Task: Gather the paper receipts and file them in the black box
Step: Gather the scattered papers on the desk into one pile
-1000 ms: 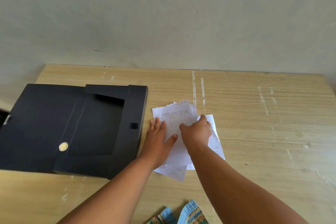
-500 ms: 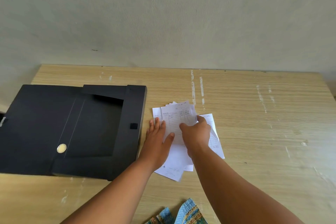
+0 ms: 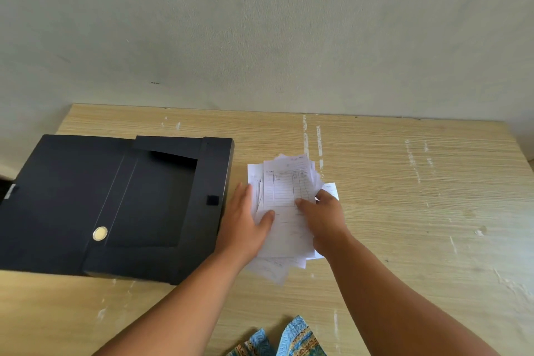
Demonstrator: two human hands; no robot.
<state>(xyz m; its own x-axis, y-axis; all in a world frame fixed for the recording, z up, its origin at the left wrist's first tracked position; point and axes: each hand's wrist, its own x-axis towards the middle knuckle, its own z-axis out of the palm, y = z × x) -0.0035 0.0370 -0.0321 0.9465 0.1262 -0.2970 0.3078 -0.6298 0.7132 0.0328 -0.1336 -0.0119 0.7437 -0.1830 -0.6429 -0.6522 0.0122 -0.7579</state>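
A loose pile of white paper receipts (image 3: pixel 284 191) lies on the wooden table, just right of the black box (image 3: pixel 115 205). The box is a flat black file case with a round brass snap and its flaps folded over. My left hand (image 3: pixel 245 222) presses flat on the pile's left edge, thumb on the top sheet. My right hand (image 3: pixel 323 217) grips the right side of the pile, fingers curled over the sheets, with one receipt poking out behind it. The top sheet is a ruled form, its far end lifted slightly.
The wooden table (image 3: pixel 419 211) has white paint streaks and ends against a pale wall at the back. A blue patterned cloth (image 3: pixel 286 341) shows at the bottom edge, near my body. The box reaches the table's left edge.
My right hand has pushed the right-hand sheets leftward into the pile, so the stack is tighter. My left hand stays pressed on the left edge.
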